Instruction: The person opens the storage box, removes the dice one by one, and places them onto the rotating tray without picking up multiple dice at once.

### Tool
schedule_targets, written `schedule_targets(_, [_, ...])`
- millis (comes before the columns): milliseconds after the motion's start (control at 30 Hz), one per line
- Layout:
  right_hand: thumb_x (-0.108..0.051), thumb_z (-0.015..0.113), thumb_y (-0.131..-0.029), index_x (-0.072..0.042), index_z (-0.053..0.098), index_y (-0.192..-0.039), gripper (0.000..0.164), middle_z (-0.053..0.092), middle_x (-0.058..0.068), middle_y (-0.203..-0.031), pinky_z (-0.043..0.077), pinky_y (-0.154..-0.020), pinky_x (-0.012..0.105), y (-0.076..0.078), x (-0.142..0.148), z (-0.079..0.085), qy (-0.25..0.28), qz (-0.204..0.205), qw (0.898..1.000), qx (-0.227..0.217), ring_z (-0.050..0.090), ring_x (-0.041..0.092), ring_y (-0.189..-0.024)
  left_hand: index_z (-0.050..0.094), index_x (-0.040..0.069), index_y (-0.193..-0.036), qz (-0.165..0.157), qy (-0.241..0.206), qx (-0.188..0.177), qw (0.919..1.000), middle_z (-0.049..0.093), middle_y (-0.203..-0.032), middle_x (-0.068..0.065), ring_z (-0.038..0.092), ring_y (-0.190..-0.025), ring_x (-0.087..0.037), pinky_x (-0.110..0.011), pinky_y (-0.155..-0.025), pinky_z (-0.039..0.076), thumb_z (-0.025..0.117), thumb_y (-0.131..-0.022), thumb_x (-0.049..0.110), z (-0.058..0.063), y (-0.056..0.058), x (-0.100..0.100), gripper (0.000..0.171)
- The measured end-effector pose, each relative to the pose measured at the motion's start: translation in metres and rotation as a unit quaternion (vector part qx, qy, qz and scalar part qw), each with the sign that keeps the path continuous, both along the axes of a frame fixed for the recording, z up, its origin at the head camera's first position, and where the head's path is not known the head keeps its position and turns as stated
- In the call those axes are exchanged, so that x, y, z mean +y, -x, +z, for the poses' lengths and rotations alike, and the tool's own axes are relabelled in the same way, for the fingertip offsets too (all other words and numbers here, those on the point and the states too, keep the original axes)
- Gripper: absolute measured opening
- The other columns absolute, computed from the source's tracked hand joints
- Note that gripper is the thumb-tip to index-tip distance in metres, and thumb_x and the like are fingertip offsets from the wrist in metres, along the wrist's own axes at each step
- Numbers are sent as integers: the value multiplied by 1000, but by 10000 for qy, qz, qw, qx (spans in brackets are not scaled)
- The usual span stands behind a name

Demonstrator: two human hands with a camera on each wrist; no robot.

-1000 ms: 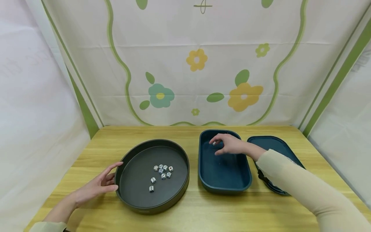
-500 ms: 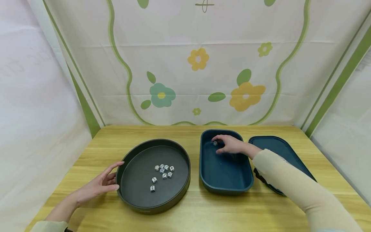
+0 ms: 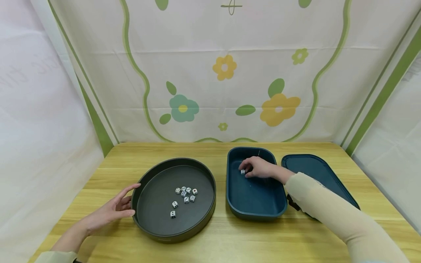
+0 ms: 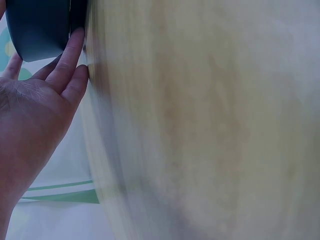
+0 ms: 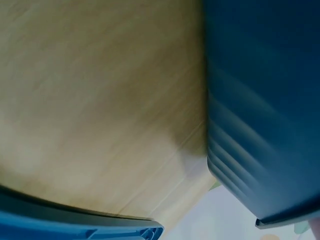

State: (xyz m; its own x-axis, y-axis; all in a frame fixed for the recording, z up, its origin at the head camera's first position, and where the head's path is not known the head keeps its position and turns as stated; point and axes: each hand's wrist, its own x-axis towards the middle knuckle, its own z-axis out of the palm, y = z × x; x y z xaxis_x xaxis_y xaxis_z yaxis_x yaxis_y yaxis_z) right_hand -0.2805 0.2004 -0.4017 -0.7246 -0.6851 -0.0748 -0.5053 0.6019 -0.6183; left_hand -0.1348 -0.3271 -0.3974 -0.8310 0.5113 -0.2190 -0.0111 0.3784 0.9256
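My left hand (image 3: 108, 212) rests against the left side of a round dark pan (image 3: 154, 235), index fingertip and thumb at its rim. In the left wrist view, the fairly straight fingers of the left hand (image 4: 42, 100) touch the pan's outer wall (image 4: 40, 30). Several white dice (image 3: 184, 194) lie loose on the pan's floor. Inside a deep blue rectangular box (image 3: 256, 213), my right hand (image 3: 260, 168) has its fingers curled, with one white die (image 3: 242, 171) between fingertips and thumb. The right wrist view does not show that die.
A blue lid (image 3: 307, 166) lies right of the box, partly under the right sleeve (image 3: 325, 204). The wooden table (image 3: 227, 241) ends at a flowered cloth backdrop (image 3: 204, 73), with cloth on both sides. The right wrist view shows the box's wall (image 5: 260, 115) and the lid's edge (image 5: 100, 225).
The right hand has come slightly nearer within the box, its thumb and fingers closer together, and the die has moved nearer with it. The left hand and the dice in the pan have stayed put.
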Motion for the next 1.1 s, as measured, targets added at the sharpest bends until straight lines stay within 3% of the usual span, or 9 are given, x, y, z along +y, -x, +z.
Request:
schedule_targets(300, [1, 69, -87, -3, 71, -101, 15, 67, -2, -90, 50, -73, 27, -1, -2, -5, 143, 175, 9997, 13, 60, 9, -79, 4, 20, -157, -4, 13, -28, 10000, -6, -155, -32, -1, -136, -58, -67, -101, 22, 53, -100, 10, -1, 1, -1, 76])
schedule_targets(533, [-2, 71, -87, -6, 72, -98, 12, 66, -5, -86, 50, -73, 27, -2, -2, -3, 197, 160, 9997, 7, 59, 9, -78, 3, 20, -157, -49, 28, -3, 10000, -6, -155, -33, -1, -135, -59, -64, -101, 25, 53, -100, 9, -2, 2, -1, 76])
schedule_targets(833, [-8, 71, -89, -9, 72, -100, 11, 66, -4, -90, 51, -75, 29, -13, -4, 18, 793, 79, 9968, -106, 61, 14, -81, 4, 20, -157, -32, 30, 30, 10000, -5, -154, -34, 0, -136, -58, -62, -100, 28, 53, -100, 9, -2, 4, -3, 76])
schedule_targets(1100, [-8, 71, -89, -6, 72, -102, 13, 68, 1, -94, 52, -77, 29, -34, -14, 33, 1437, -85, 9894, -214, 63, 18, -84, 3, 20, -157, -47, 7, 17, 10000, -4, -154, -34, 1, -136, -58, -62, -100, 28, 53, -100, 9, -2, 6, -2, 76])
